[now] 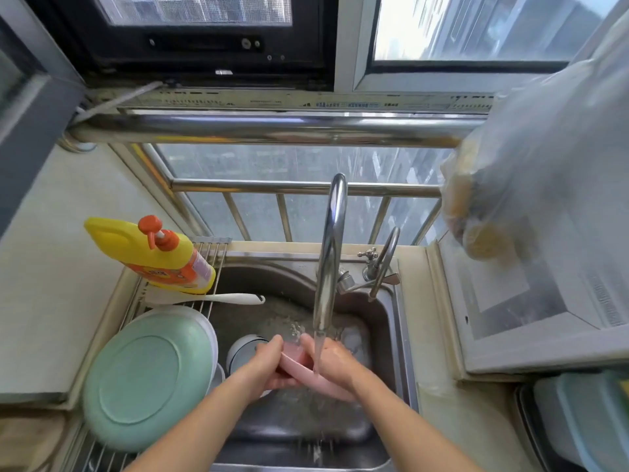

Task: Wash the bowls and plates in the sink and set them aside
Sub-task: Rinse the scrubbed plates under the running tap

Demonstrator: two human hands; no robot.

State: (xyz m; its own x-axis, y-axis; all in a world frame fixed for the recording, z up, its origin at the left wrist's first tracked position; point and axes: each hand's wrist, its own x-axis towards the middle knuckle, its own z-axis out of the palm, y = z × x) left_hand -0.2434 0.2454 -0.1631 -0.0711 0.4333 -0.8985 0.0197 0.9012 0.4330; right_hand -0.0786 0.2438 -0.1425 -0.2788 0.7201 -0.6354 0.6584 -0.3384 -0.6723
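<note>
Head view: both hands hold a pink plate (299, 369) under the tap (328, 253) stream over the sink (388, 321), left hand (269, 362) and right hand (332, 364) each curled round its rim; a green plate (143, 379) lies upside-down on the rack (102, 454).

A home kitchen is showing here: a steel sink (391, 321) is sitting under a window (306, 172), its tap (328, 253) running. A yellow detergent bottle (153, 255) and a green plate (143, 379) are resting on a wire drying rack (207, 264) beside the pale surface (51, 267).
</note>
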